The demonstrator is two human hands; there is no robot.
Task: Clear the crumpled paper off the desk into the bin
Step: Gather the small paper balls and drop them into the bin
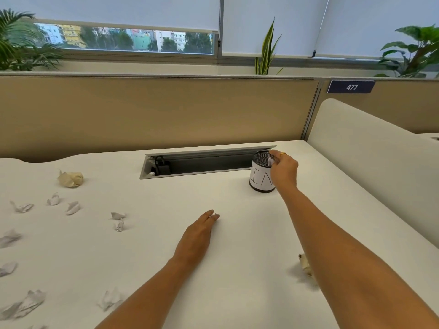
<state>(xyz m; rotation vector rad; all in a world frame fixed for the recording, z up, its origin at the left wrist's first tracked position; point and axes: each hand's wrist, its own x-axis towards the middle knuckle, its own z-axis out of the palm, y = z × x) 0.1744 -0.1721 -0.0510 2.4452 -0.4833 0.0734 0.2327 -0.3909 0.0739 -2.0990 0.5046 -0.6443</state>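
A small black mesh bin [260,176] with a white paper label stands on the white desk [237,233] at the right, in front of the cable tray. My right hand [283,170] is over the bin's rim and pinches a small white crumpled paper [270,161] at its mouth. My left hand [198,236] rests flat on the desk in the middle, fingers straight, holding nothing. Several crumpled papers lie on the left part of the desk, among them a beige ball [70,178] and white scraps [72,207]. Another beige scrap [304,264] lies partly hidden behind my right forearm.
An open grey cable tray [202,162] with a black plug runs along the desk's back. A tan partition [154,110] stands behind it and a cream divider [370,157] on the right. Plants and window blinds are beyond.
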